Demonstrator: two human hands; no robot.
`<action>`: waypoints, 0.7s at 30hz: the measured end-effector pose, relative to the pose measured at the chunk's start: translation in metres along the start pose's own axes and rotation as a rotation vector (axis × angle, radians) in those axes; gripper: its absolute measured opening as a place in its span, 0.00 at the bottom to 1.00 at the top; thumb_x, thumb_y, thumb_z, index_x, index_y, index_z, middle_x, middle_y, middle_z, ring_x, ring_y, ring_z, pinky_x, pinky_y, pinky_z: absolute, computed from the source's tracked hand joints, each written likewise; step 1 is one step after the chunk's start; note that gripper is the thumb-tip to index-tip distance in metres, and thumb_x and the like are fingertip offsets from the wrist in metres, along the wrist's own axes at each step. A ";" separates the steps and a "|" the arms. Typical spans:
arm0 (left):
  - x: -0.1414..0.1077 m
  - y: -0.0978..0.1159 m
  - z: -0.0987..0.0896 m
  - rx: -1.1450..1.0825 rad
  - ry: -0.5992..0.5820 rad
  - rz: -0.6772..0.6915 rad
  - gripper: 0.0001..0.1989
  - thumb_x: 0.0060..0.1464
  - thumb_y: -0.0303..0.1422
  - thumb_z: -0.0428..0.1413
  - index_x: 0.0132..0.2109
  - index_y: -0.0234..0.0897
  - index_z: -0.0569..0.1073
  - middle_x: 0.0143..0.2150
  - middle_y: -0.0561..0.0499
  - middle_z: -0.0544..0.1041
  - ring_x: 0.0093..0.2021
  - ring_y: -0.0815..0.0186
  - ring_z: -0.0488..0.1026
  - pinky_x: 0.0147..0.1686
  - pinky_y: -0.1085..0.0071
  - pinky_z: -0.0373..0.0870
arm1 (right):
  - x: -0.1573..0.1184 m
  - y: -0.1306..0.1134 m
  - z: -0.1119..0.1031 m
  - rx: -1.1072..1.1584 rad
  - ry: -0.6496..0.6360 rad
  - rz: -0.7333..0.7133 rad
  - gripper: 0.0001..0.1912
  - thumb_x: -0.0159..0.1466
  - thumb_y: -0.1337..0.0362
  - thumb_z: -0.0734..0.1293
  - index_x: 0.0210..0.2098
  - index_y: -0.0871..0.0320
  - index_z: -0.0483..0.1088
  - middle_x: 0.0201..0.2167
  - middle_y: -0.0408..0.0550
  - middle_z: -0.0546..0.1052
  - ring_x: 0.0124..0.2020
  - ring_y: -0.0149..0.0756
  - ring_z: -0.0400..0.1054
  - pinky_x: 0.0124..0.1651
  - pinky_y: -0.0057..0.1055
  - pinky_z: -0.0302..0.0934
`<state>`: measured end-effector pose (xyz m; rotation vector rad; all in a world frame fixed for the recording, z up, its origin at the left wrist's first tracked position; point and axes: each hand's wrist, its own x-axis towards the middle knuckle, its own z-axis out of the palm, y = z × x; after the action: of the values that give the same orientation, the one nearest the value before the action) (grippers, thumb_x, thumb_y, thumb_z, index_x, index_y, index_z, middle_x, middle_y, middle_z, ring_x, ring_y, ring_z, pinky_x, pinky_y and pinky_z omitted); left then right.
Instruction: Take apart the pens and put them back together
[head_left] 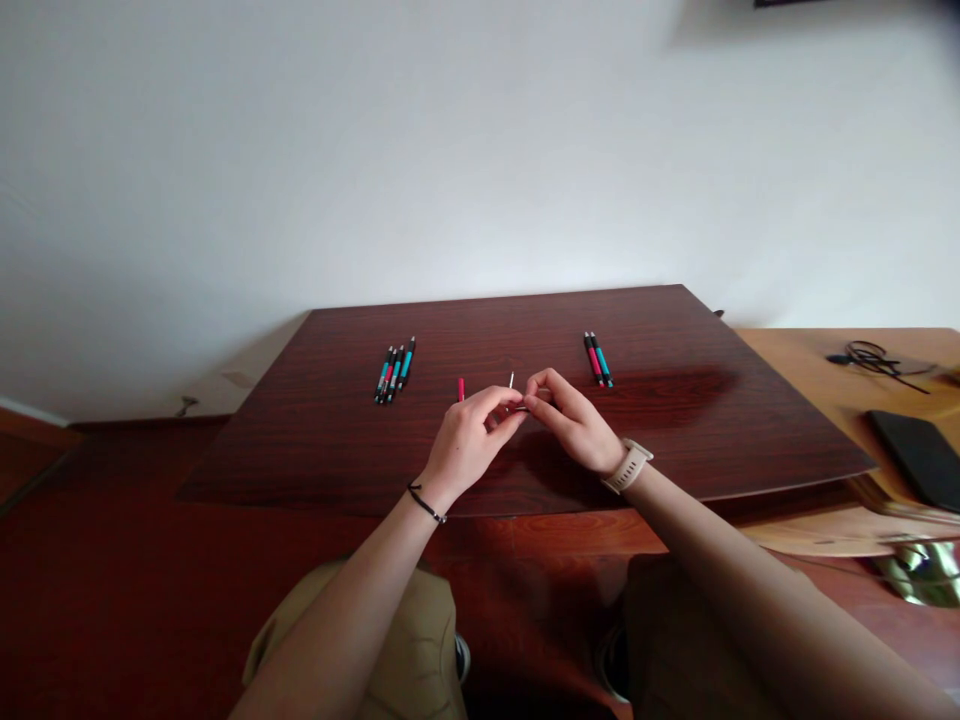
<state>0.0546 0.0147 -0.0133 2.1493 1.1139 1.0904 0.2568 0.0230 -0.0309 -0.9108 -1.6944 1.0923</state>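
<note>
Dark wood-grained desk (487, 330) before a pale wall (450, 150), seen from above. On its left half lies a cluster of click pens (396, 370), teal and pink with black ends, side by side; on the right half, a pink pen (594, 359) and a teal pen (601, 359) lie close together. A light-wood furniture top (772, 350) at the far right bears a coiled black cable (862, 355) and a flat black device (919, 455). At centre, a pink pen piece (461, 389) lies just beyond the left hand (469, 435), and a slim pale rod (511, 380) shows behind the fingertips, its lower end hidden. The left fingers pinch a small pen part (520, 407) above the desk; the right hand (574, 430) meets them, thumb and forefinger pressed together at the part's right end. The hands mask most of its outline.
</note>
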 end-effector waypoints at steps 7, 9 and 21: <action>0.001 -0.001 -0.005 0.049 0.061 -0.006 0.03 0.69 0.31 0.61 0.45 0.40 0.80 0.42 0.51 0.85 0.39 0.66 0.81 0.42 0.71 0.75 | 0.001 0.003 -0.002 -0.033 0.043 0.122 0.23 0.77 0.43 0.59 0.37 0.54 0.69 0.27 0.40 0.66 0.27 0.33 0.58 0.32 0.31 0.54; 0.001 -0.002 -0.005 0.030 0.088 -0.020 0.03 0.68 0.30 0.61 0.44 0.40 0.80 0.42 0.52 0.85 0.38 0.66 0.80 0.41 0.72 0.74 | 0.002 0.004 -0.006 -0.053 0.006 0.168 0.30 0.77 0.40 0.58 0.28 0.54 0.65 0.22 0.39 0.62 0.25 0.32 0.55 0.30 0.31 0.51; 0.003 -0.008 -0.006 -0.251 0.104 -0.179 0.05 0.64 0.35 0.64 0.42 0.39 0.84 0.36 0.50 0.86 0.36 0.63 0.84 0.41 0.69 0.80 | 0.004 0.008 -0.009 -0.038 -0.017 0.040 0.19 0.75 0.46 0.66 0.38 0.55 0.70 0.26 0.40 0.71 0.27 0.33 0.63 0.34 0.32 0.59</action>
<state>0.0472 0.0218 -0.0138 1.7827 1.1251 1.2006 0.2653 0.0316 -0.0356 -0.9660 -1.7227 1.1006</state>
